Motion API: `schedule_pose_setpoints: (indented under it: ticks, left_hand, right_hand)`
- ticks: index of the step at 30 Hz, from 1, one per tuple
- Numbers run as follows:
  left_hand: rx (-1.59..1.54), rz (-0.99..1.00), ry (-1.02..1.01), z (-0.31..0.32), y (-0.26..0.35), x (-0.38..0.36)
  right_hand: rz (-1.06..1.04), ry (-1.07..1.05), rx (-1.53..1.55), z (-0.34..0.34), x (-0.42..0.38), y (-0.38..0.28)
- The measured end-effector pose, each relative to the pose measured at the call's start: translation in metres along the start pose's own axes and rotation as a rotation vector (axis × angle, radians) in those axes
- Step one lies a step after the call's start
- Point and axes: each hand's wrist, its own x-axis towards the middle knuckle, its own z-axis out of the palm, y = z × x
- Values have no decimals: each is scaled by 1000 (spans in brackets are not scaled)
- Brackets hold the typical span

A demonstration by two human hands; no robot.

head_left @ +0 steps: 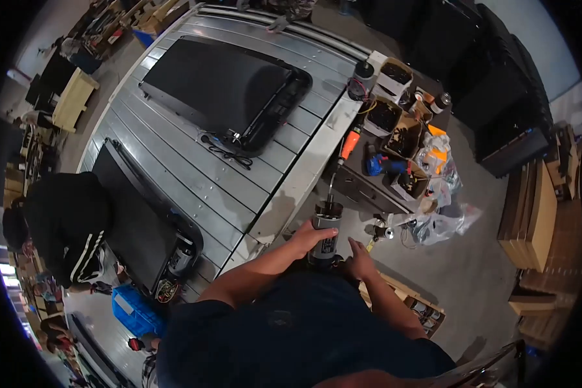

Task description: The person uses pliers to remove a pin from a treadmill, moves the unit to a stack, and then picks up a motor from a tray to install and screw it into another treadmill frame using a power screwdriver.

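Note:
A grey cylindrical electric motor point(326, 240) with a dark label stands upright in front of my chest. My left hand point(312, 239) is wrapped round its side, the thumb across the front. Close to the motor's lower right side is my right hand point(361, 262), a finger stretched forward and its other fingers partly hidden. Beyond the motor, an orange-handled screwdriver point(350, 143) lies along the bench edge, its long shaft pointing down toward the motor's top. A metal fitting point(382, 227) lies just past my right hand.
Left is a slatted metal table point(265, 174) bearing a black treadmill-like unit point(220, 84). A co-worker point(64, 226) bends over another unit point(132, 213). Boxes of screws point(383, 116), a blue drill point(385, 165) and plastic bags point(443, 220) crowd the right bench. Behind my right arm sits a parts crate point(427, 317).

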Motion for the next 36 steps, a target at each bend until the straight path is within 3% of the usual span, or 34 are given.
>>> schedule_pose_setpoints:
  ticks: [2,3,6,7,12,16,19,20,23,29,32,33,36]
  left_hand:
    - [0,90,48,-18,17,4]
    - [6,176,64,-29,24,9]
    - [7,197,235,-51,58,10]
    - [-58,217,268,-60,67,12]
    - [-153,275,509,-115,82,52]
    - [-308,218,713,-136,134,95]
    - [-374,266,749,-150,180,135]
    - [-384,262,802,-161,187,155]
    - [-370,273,899,-212,194,213]
    - [-325,193,1244,-274,219,266]
    - [13,202,1329,-259,230,252]
    - [323,133,1339,-279,196,265]
    - [487,15,1298,-252,213,258]
  right_hand:
    - [-49,-345,958,-29,51,-49]
    - [111,-440,1074,-40,69,-73]
    - [-245,-702,221,-70,124,-112]
    - [-376,-625,75,-64,137,-109]
    - [-269,-620,231,-52,223,-116]
    - [-95,-606,461,-35,305,-118]
    - [-48,-590,256,-72,375,-153]
    - [-202,-554,235,-60,406,-141]
    - [-270,-482,58,-59,476,-154]
    - [-234,-494,76,-51,558,-205]
    - [-313,-410,90,-22,566,-198]
    - [-308,-413,109,-27,569,-204]
    - [-287,-391,210,-33,566,-196]
